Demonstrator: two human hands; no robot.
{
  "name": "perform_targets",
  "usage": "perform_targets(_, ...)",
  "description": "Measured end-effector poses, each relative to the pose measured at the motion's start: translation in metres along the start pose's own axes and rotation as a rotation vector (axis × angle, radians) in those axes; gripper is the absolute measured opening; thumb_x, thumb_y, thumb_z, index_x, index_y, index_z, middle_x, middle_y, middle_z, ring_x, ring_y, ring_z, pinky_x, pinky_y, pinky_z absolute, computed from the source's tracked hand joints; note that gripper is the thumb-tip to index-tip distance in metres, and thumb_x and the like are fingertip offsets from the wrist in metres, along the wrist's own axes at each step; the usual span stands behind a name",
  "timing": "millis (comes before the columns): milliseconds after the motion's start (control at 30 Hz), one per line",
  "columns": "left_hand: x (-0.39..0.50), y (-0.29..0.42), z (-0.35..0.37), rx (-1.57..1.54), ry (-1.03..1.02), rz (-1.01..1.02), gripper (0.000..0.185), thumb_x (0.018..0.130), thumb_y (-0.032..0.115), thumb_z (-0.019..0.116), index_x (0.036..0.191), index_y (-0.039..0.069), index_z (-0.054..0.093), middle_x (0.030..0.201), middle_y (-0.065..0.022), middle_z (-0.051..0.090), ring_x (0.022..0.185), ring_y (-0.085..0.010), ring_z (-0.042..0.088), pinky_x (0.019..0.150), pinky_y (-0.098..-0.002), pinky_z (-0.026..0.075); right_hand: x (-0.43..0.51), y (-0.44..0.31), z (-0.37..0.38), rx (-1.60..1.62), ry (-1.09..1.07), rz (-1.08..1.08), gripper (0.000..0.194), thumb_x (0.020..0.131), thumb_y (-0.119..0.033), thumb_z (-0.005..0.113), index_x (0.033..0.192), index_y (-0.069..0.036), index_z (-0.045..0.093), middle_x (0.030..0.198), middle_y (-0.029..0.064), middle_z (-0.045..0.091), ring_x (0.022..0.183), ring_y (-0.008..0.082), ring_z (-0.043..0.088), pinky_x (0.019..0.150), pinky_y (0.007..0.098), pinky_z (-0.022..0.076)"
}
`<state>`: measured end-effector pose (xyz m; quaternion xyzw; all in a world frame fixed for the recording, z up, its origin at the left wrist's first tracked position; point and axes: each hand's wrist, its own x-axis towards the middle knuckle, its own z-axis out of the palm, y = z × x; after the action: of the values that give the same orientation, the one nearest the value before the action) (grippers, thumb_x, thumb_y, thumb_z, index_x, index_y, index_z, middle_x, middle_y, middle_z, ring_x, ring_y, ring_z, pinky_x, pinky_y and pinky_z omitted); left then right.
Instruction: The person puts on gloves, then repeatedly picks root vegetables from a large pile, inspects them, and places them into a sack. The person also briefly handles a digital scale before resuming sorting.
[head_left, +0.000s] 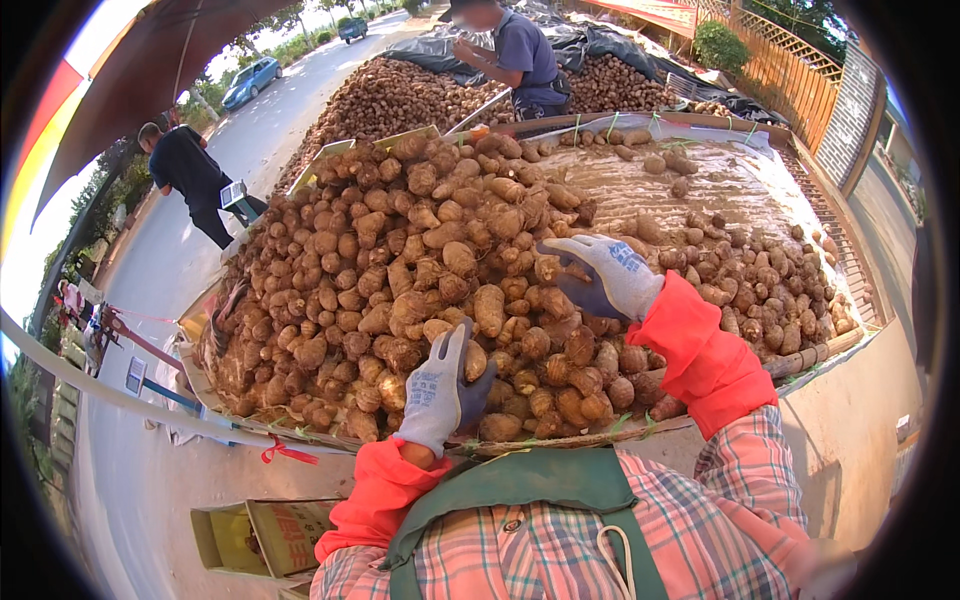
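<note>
A large heap of brown taro corms (360, 277) covers the left and middle of a raised sorting table (814, 360). My left hand (446, 382), in a grey and dark blue work glove, is closed around a taro corm (475, 361) near the front edge. Farther right, my right hand (600, 277), gloved alike, reaches over the heap with its fingers bent around a brown corm (547, 267) at the fingertips. A looser group of smaller corms (757, 285) lies right of my right hand on the wet, muddy sheet (615, 184).
An open cardboard box (292, 536) stands on the ground at lower left. One person (532, 64) is beyond the table by a bigger taro pile (397, 94); another (191, 176) is at left near a scale display (233, 194). A pole (150, 405) crosses the lower left.
</note>
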<state>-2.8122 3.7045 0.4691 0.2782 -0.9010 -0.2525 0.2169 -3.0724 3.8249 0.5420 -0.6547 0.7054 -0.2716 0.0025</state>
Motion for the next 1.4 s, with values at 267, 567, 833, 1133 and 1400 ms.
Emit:
perform_targets(267, -0.009, -0.002, -0.010, -0.384, -0.101, 0.072, 0.055, 0.088, 0.026, 0.075, 0.136, 0.003, 0.060, 0.137, -0.0216, 0.060, 0.121, -0.0298, 0.064, 0.092, -0.0343, 0.054, 0.045, 0.042, 0.026, -0.422, -0.532, 0.121, 0.076, 0.080, -0.004, 0.069, 0.147, -0.029, 0.046, 0.130, 0.0162, 0.054, 0.115, 0.0415, 0.061, 0.093, 0.0498, 0.0513)
perform_targets(567, 0.019, 0.017, -0.025, -0.745, -0.115, 0.001, 0.061, 0.094, 0.007, 0.065, 0.150, 0.001, 0.040, 0.133, -0.0131, 0.059, 0.090, -0.0116, 0.064, 0.075, -0.0273, 0.054, -0.022, 0.024, -0.014, 1.268, -0.095, 0.342, 0.066, 0.081, 0.003, 0.071, 0.139, -0.011, 0.044, 0.117, 0.0033, 0.061, 0.102, 0.0136, 0.062, 0.089, 0.0317, 0.0546)
perform_targets(833, 0.008, 0.030, -0.007, -1.012, -0.724, -0.133, 0.068, 0.092, -0.004, 0.061, 0.154, -0.001, 0.033, 0.132, -0.0119, 0.060, 0.113, -0.0156, 0.060, 0.094, -0.0314, 0.052, -0.089, -0.061, 0.036, 1.234, -0.109, 0.177, 0.074, 0.084, -0.004, 0.076, 0.149, -0.012, 0.042, 0.130, 0.0063, 0.061, 0.119, 0.0162, 0.058, 0.101, 0.0336, 0.0496)
perform_targets(1133, -0.008, 0.020, 0.000, -1.254, -0.725, -0.281, 0.049, 0.097, 0.005, 0.051, 0.144, -0.003, 0.040, 0.112, -0.0150, 0.068, 0.090, -0.0206, 0.069, 0.079, -0.0338, 0.057, -0.110, -0.100, 0.055, 0.787, 0.147, 0.368, 0.068, 0.087, -0.020, 0.073, 0.146, -0.005, 0.043, 0.130, 0.0189, 0.061, 0.119, 0.0291, 0.063, 0.099, 0.0392, 0.0514)
perform_targets(1400, 0.009, 0.018, -0.002, -1.267, -0.674, -0.157, 0.056, 0.100, 0.019, 0.054, 0.148, -0.004, 0.035, 0.121, -0.0177, 0.066, 0.097, -0.0250, 0.071, 0.079, -0.0362, 0.060, -0.097, -0.102, 0.075, 0.665, 0.401, 0.279, 0.076, 0.087, -0.028, 0.075, 0.149, -0.002, 0.038, 0.135, 0.0250, 0.056, 0.123, 0.0404, 0.059, 0.102, 0.0450, 0.0489)
